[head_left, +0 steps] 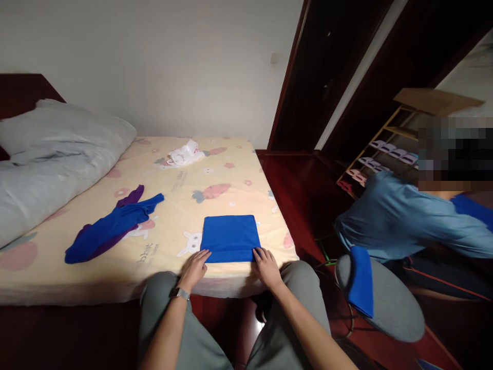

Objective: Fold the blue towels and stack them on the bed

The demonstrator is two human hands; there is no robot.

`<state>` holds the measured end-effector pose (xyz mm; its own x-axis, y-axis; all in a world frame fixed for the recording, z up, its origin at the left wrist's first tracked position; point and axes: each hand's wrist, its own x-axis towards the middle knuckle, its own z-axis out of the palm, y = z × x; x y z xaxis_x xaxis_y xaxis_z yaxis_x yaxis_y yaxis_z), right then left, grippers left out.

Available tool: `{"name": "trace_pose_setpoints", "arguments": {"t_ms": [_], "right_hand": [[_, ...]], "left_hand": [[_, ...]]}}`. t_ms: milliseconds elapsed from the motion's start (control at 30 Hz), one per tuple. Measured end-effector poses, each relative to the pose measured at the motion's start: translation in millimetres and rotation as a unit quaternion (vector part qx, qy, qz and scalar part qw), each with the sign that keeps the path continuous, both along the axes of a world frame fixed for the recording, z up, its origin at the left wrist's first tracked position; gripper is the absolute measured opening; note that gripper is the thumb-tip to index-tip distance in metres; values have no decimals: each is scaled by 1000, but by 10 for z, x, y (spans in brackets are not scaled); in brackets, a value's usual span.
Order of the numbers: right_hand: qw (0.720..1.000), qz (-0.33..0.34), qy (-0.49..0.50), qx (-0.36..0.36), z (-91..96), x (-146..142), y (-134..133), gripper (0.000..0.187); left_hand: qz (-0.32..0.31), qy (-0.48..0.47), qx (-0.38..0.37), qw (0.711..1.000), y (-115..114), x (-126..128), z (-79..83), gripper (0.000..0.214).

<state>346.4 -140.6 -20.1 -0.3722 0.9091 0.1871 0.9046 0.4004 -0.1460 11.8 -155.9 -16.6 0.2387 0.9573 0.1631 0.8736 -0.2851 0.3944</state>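
A blue cloth (pixel 231 234) lies flat at the near edge of the bed, with a narrow strip folded over along its near side. My left hand (pixel 196 267) grips the left end of that strip, its fingertips on the fabric. At the opposite end my right hand (pixel 266 264) pinches the right corner of the strip. Farther left, a crumpled blue cloth (pixel 111 228) rests on top of a purple cloth (pixel 133 196), which shows only around its edges.
The bed (pixel 185 210) has a patterned yellow sheet. A white plastic bag (pixel 185 153) lies near the wall, and a grey quilt (pixel 57 154) is heaped at left. To the right, a person (pixel 396 216) sits by a grey stool (pixel 396 303) bearing another blue cloth (pixel 361 282); a shoe rack (pixel 385 128) stands behind.
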Motion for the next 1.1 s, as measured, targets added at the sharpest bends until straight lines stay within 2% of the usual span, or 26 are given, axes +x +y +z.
{"name": "trace_pose_setpoints", "arguments": {"t_ms": [100,367,567,700,867,967,1100], "right_hand": [[1000,-4,-3,3,-10,14,47,55],[1000,21,-1,-22,-236,79,183,60],[998,50,8,-25,-143,195,200,56],[998,54,2,-19,-42,210,125,51],[999,6,14,-32,58,154,93,49],[991,-15,120,-60,26,164,154,50],[947,-99,286,-103,-100,195,280,42]], "left_hand": [[-3,3,-8,1000,-1,-12,-11,67],[-37,39,-25,998,23,-68,-64,59],[-57,42,-41,997,-16,-131,-19,58],[-70,53,-25,996,-96,-123,32,61],[-12,68,-1,998,-122,-75,80,52],[30,-5,-19,999,-77,-87,49,46],[119,-103,-16,987,6,-130,-57,38]]}}
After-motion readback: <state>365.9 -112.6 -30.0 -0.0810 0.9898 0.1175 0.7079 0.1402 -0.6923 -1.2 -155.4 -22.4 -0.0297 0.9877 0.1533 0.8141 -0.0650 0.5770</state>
